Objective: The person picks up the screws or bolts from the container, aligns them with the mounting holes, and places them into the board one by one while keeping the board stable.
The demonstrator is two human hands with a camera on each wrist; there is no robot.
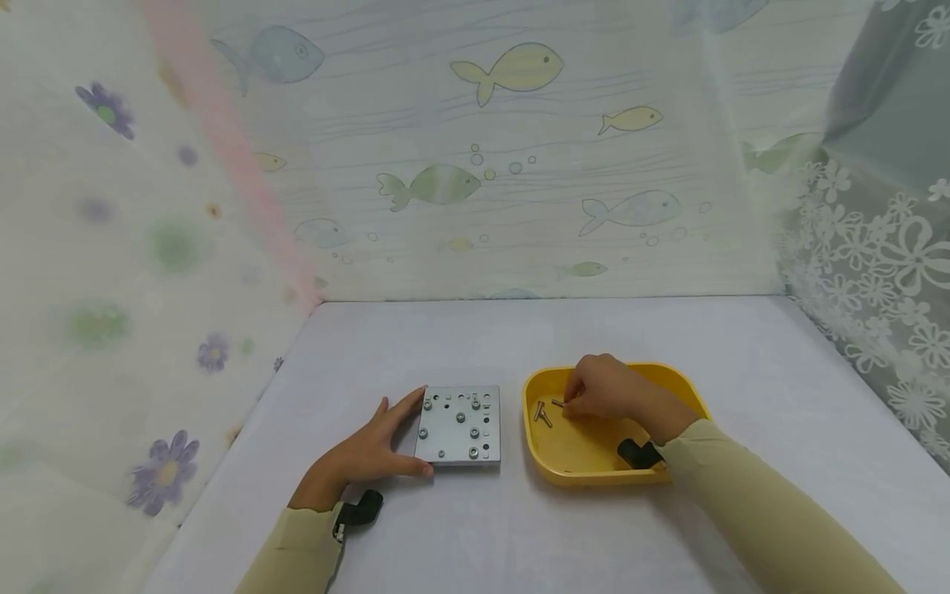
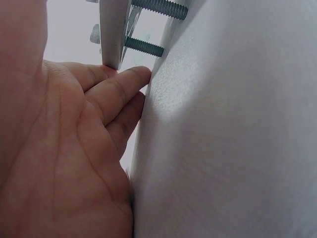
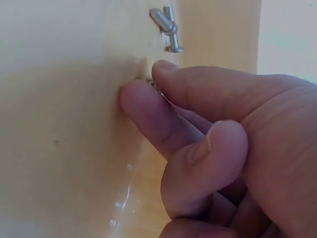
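Left hand is resting flat on the pale grey bench, fingers straight and spread, bracing the left edge of the square grey metal plate; grip wide, curling round nothing. The plate is lying at 9 o'clock of the yellow rounded plastic tray, just beside it. In the left wrist view the plate is standing off the bench on threaded bolt shanks, fingertips touching its edge.

Right hand is reaching into the tray, fingers curled narrow, thumb and forefinger closing on a small silver screw against the tray floor. 2 more loose silver screws are lying crossed at 9 o'clock of the hand, near the tray's left wall.
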